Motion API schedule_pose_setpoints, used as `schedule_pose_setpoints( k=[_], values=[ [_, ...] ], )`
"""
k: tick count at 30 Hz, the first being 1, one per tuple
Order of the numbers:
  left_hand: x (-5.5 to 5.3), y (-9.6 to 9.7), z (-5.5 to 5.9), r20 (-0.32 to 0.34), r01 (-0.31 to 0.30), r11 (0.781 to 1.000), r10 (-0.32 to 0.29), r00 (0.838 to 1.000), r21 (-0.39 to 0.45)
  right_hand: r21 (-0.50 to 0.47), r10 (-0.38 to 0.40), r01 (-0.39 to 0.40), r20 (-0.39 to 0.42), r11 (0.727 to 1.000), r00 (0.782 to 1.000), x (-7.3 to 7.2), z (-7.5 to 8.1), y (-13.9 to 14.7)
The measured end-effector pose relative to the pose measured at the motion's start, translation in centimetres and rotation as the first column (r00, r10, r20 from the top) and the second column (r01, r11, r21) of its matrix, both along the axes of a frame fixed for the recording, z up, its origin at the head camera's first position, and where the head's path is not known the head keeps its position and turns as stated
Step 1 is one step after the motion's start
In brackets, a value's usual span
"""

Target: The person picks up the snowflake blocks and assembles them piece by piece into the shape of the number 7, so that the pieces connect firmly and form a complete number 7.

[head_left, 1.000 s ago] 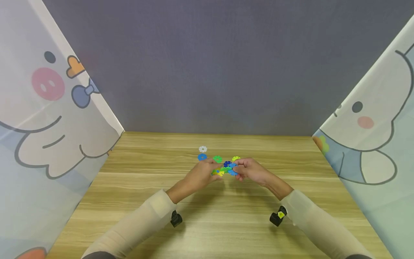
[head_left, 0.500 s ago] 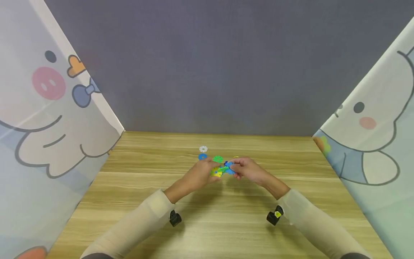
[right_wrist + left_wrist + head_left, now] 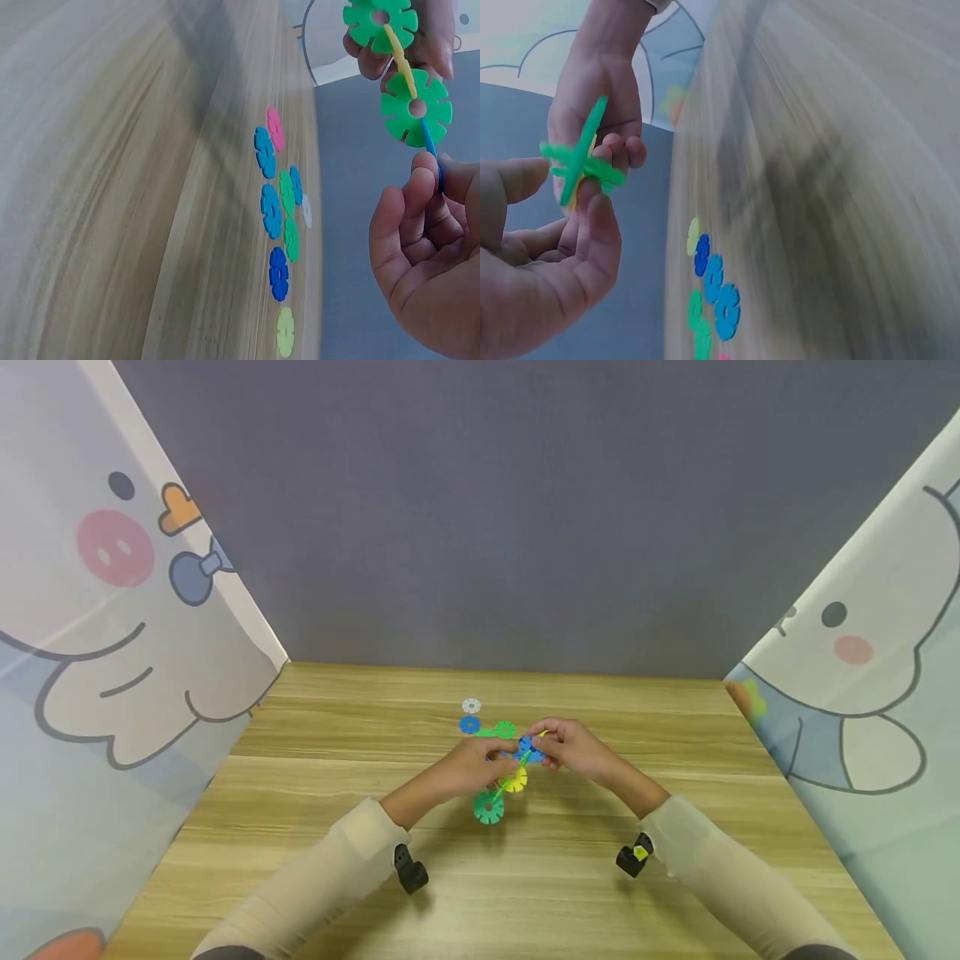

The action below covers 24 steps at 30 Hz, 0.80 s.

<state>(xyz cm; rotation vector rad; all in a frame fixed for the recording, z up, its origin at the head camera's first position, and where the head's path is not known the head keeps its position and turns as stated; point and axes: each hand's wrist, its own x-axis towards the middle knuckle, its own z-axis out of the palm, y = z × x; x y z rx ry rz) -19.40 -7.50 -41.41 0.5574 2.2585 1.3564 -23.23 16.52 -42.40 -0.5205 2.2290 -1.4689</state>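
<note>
Several notched interlocking discs are joined in a chain: a green disc (image 3: 489, 808) at the near end, a yellow disc (image 3: 514, 779), another green disc (image 3: 417, 109) and a blue disc (image 3: 429, 144) at the far end. My right hand (image 3: 581, 756) pinches the blue disc between thumb and forefinger, and the chain hangs out from it above the table. Beside the chain, my left hand (image 3: 468, 770) has its thumb and fingers parted. In the left wrist view its fingertips lie right by the chain, and the green discs overlap the right hand there.
Loose discs lie flat on the wooden table (image 3: 337, 743) beyond the hands: white (image 3: 471, 705), blue (image 3: 470, 724), green (image 3: 505, 728), dark blue (image 3: 278, 274), yellow-green (image 3: 285, 331) and pink (image 3: 275, 129). A grey panel (image 3: 502, 527) stands behind, with printed cloth panels at both sides.
My left fingers have parted from the chain, which now swings toward the near side with its green end exposed. My right hand has shifted slightly left, still pinching the blue disc.
</note>
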Motion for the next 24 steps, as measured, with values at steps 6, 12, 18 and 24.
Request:
schedule_pose_setpoints(
  k=[6, 12, 18, 24],
  values=[
    [0.1, 0.5, -0.2, 0.178, -0.065, 0.989, 0.041, 0.983, 0.132, 0.018, 0.067, -0.066, -0.071, 0.998, 0.995, 0.3, 0.3, -1.0],
    [0.1, 0.8, -0.9, 0.224, -0.125, 0.977, 0.085, 0.971, 0.17, 0.013, 0.077, -0.076, -0.078, 0.997, 0.994, 0.3, 0.1, -1.8],
    [0.3, 1.0, -1.5, 0.235, -0.141, 0.973, 0.095, 0.967, 0.185, 0.02, 0.093, -0.092, -0.097, 0.996, 0.991, 0.6, 0.2, -2.2],
    [0.4, 0.7, -1.7, 0.236, -0.16, 0.969, 0.113, 0.965, 0.189, 0.088, 0.081, -0.069, -0.147, 0.994, 0.986, 0.3, 0.1, -2.0]
  ],
)
